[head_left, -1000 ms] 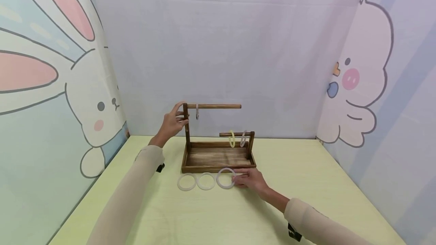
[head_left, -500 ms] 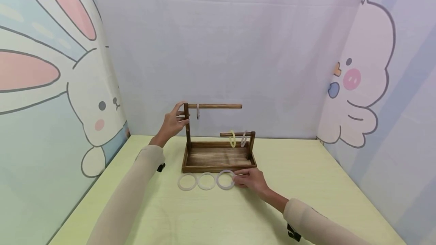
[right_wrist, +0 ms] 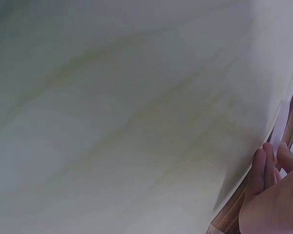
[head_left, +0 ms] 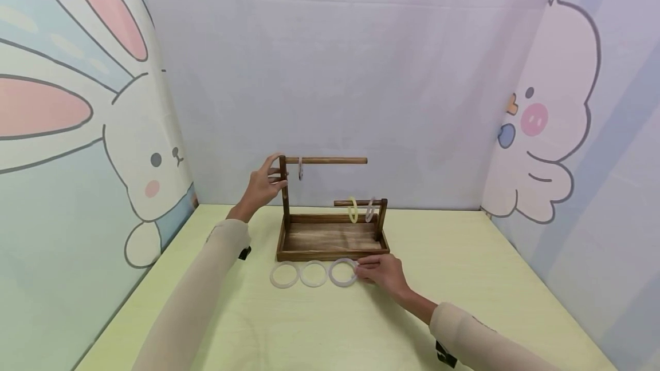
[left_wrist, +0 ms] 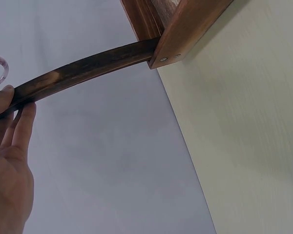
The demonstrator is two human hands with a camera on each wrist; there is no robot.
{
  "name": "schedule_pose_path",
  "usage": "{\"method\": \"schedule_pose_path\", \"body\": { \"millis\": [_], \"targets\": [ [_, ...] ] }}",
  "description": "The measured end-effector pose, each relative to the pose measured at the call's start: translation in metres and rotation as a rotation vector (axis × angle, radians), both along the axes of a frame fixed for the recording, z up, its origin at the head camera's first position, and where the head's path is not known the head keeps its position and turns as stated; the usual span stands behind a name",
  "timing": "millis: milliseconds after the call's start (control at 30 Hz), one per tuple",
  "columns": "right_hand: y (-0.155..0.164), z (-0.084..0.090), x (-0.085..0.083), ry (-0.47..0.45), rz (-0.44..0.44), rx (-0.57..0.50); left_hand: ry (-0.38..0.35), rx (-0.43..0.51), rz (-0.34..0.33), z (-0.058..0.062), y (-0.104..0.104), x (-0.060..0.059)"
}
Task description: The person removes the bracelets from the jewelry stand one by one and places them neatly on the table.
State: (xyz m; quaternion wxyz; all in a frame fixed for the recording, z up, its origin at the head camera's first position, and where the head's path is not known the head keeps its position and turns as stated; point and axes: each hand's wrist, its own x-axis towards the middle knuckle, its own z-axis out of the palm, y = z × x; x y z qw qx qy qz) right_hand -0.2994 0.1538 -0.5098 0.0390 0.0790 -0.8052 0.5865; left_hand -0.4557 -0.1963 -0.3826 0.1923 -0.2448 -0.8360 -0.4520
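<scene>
The tall post of the dark wooden bangle rack [head_left: 330,233], set toward the counter's [head_left: 464,279] far edge, is gripped by the left hand [head_left: 263,185]. The rightmost translucent white bangle [head_left: 342,272], flat before the rack, is pinched by the right hand [head_left: 384,275]. A slipped pinch could knock the neighbouring translucent bangles [head_left: 299,275].

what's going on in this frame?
A person is working with a wooden rack on a pale green table. The left hand holds the rack's tall post near the top. The right hand pinches the rightmost ring of three whitish rings lying flat in front of the rack. One ring hangs on the upper bar, and a yellow ring and a pale ring hang on the lower bar.
</scene>
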Motion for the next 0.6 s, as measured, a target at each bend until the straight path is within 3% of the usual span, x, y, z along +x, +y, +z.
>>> {"method": "schedule_pose_path", "body": {
  "millis": [600],
  "targets": [
    [-0.0001, -0.0066, -0.0028, 0.081, -0.092, 0.14, 0.007, 0.007, -0.006, 0.0001, -0.0003, 0.0006]
  ]
}}
